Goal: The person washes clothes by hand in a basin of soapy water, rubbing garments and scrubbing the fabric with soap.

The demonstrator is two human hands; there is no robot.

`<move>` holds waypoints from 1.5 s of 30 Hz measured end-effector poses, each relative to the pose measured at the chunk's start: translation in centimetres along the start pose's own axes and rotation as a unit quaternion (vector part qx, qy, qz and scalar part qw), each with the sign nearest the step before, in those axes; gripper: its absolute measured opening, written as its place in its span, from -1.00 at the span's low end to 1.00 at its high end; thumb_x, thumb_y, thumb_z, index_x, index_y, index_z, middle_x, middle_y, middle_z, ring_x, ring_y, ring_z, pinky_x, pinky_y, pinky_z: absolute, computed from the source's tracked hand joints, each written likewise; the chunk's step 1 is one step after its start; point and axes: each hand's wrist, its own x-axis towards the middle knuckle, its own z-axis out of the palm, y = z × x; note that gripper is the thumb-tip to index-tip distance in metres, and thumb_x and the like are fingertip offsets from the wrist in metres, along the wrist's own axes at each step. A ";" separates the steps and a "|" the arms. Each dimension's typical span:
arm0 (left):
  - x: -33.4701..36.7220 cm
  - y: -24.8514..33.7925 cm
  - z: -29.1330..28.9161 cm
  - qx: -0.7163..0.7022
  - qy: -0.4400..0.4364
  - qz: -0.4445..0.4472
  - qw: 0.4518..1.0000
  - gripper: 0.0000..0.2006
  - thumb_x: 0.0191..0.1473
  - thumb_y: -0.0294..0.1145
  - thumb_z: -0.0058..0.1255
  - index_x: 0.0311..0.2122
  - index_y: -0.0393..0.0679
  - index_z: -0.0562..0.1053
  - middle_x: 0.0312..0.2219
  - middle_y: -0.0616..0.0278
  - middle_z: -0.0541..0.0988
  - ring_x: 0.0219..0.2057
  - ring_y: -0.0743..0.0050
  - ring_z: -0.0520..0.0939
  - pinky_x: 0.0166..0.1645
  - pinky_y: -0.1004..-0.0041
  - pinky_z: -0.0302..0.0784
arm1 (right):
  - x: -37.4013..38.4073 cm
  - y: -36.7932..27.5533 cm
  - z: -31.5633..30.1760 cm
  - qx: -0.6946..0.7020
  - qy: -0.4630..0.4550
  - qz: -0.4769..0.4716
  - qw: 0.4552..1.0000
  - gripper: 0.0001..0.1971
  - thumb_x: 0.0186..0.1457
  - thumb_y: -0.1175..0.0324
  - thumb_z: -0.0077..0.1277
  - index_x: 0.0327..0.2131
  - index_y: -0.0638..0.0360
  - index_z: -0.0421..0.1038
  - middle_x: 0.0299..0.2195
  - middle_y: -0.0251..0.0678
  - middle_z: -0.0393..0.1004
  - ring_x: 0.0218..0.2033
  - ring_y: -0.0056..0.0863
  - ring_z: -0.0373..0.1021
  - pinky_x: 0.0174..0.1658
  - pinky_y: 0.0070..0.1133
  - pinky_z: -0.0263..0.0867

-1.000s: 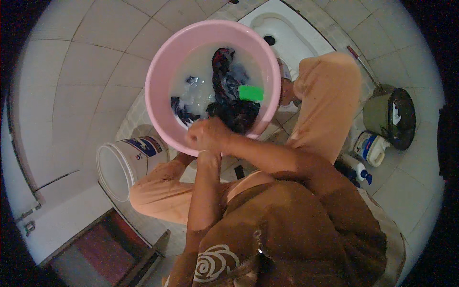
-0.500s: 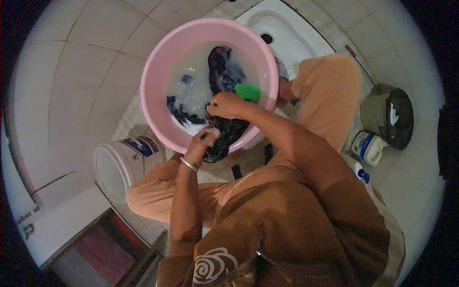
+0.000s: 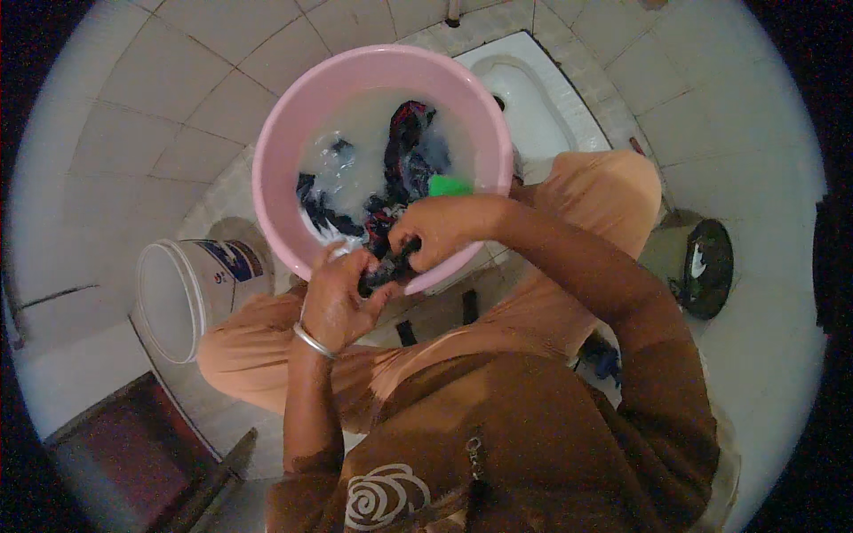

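A round pink basin (image 3: 270, 191) holds cloudy, sudsy water and dark wet clothing (image 3: 408, 155) with some red in it. At the near rim, my left hand (image 3: 338, 300), with a bangle at the wrist, grips a bunched part of this dark cloth. My right hand (image 3: 449, 229) is closed round the same cloth just to the right, its fingers curled over it. A green object (image 3: 450, 185), partly hidden, lies just beyond my right hand; its kind cannot be made out. Another dark piece of cloth (image 3: 324, 211) with white beside it floats at the left.
A white squat toilet pan (image 3: 542, 111) is set in the floor behind the basin at the right. To the left, a white plastic bucket (image 3: 169, 298) lies on its side. A dark round-ended container (image 3: 708, 268) stands at the right, beyond my knee.
My hands have come together at the near rim, both now gripping the bunched dark cloth there. The right hand has moved nearer to me. The whole view has shifted a little.
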 end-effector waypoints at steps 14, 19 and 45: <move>-2.6 -0.2 1.5 -0.097 -0.119 -0.110 0.982 -0.71 -0.18 -0.23 0.09 -0.52 -0.19 0.29 -0.71 0.05 0.35 -0.68 0.13 0.37 -0.55 0.32 0.26 | -2.0 5.4 6.6 -0.085 -0.167 0.131 0.973 -0.56 -0.25 0.25 0.00 -0.21 0.23 0.32 -0.34 -0.03 0.39 -0.23 -0.16 0.32 -0.18 -0.37 0.22; -3.6 -1.5 2.6 -0.063 -0.092 -0.140 0.984 -0.72 -0.14 -0.20 0.05 -0.52 -0.18 0.29 -0.72 0.05 0.34 -0.67 0.12 0.38 -0.55 0.31 0.26 | -2.3 7.0 6.7 -0.154 -0.112 0.166 0.967 -0.55 -0.27 0.29 0.03 -0.20 0.21 0.32 -0.31 -0.05 0.37 -0.19 -0.16 0.30 -0.15 -0.37 0.22; -0.2 -5.2 4.1 0.044 -0.150 -0.146 0.977 -0.70 -0.24 -0.26 0.08 -0.32 -0.09 0.37 -0.45 -0.01 0.50 -0.36 0.01 0.51 -0.28 0.19 0.39 | 2.8 4.5 5.0 -0.028 -0.090 0.153 0.984 -0.77 -0.14 0.31 -0.11 -0.36 0.17 0.36 -0.43 -0.20 0.42 -0.40 -0.34 0.36 -0.33 -0.47 0.26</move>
